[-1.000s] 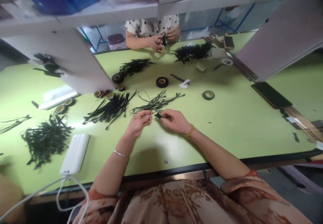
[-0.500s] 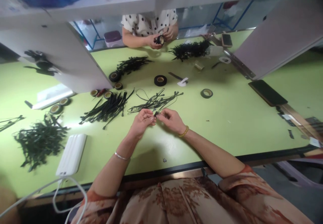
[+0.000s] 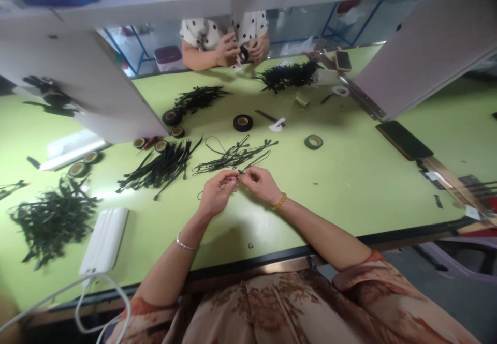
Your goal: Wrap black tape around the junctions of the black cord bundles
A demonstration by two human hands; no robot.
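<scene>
Fingertips of my left hand [image 3: 218,191] and my right hand [image 3: 262,184] meet over the green table, both pinching a small black cable piece [image 3: 240,174]. A thin dark loop shows beside my left hand. Just beyond my hands lies a loose bunch of thin black cables [image 3: 233,158]. To the left is a denser pile of black cables [image 3: 165,165]. A black tape roll [image 3: 243,122] lies flat farther back, and another tape roll [image 3: 313,141] is to the right.
Opposite, a person in a dotted top handles a tape roll [image 3: 243,53]. More black cable piles, a white power bank [image 3: 104,240] with a cable, a phone [image 3: 404,140], a metal strip and white shelf panels [image 3: 77,85] stand around. The table edge [image 3: 272,257] runs in front.
The view has shifted slightly. A thin loop now shows beside my left hand, and the pinched piece sits at a different angle. The person opposite has raised one hand beside the tape roll.
</scene>
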